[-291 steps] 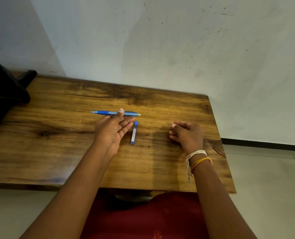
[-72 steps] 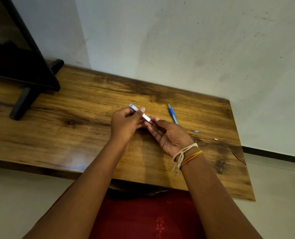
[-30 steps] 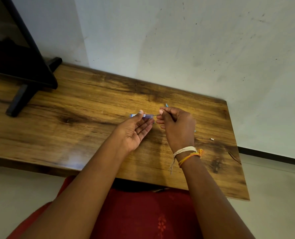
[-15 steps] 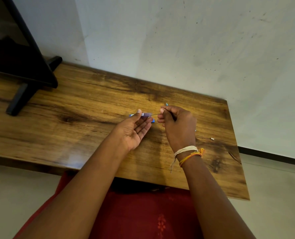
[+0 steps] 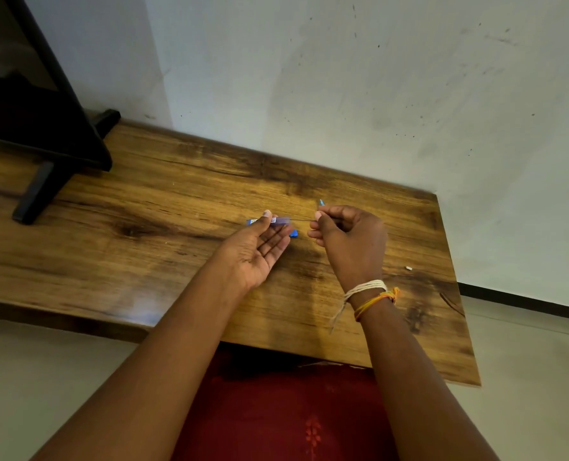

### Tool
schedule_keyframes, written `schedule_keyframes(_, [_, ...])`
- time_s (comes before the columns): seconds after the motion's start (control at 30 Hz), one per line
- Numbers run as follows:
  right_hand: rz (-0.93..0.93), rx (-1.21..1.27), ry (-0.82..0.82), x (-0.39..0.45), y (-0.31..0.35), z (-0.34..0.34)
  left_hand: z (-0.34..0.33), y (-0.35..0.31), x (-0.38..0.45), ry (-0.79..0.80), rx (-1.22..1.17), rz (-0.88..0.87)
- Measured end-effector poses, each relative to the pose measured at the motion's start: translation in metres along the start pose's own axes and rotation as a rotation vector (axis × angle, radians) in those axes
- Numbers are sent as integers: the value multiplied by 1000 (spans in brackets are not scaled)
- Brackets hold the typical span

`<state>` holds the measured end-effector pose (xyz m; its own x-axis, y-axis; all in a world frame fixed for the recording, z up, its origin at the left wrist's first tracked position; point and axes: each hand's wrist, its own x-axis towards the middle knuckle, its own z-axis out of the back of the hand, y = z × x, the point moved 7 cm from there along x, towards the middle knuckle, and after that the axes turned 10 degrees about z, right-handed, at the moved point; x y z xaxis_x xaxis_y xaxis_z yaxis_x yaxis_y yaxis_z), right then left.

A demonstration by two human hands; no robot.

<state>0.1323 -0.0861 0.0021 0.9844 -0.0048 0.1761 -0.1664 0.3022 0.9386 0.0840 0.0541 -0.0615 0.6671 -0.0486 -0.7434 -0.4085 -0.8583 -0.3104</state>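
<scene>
Lead case (image 5: 278, 221) lies level across your left hand (image 5: 259, 251), the thumb pinning it against the fingertips, palm turned up just above the worktop (image 5: 143, 227). From its right end a thin lead (image 5: 304, 220) runs to your right hand (image 5: 349, 241), whose grip pinches it between thumb and forefinger, the other fingers curled, knuckles up. A blue cap (image 5: 295, 233) peeks out under your left fingertips; whether it is held or lying on the wood is hard to tell.
</scene>
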Motion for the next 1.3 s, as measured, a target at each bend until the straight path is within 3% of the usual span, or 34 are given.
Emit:
schedule_keyframes(0.7, [91, -30, 71, -4, 6, -3, -7, -1, -3, 100, -72, -20])
schedule_keyframes(1.3, [3, 132, 72, -4, 6, -4, -14, 11, -8, 139, -116, 58])
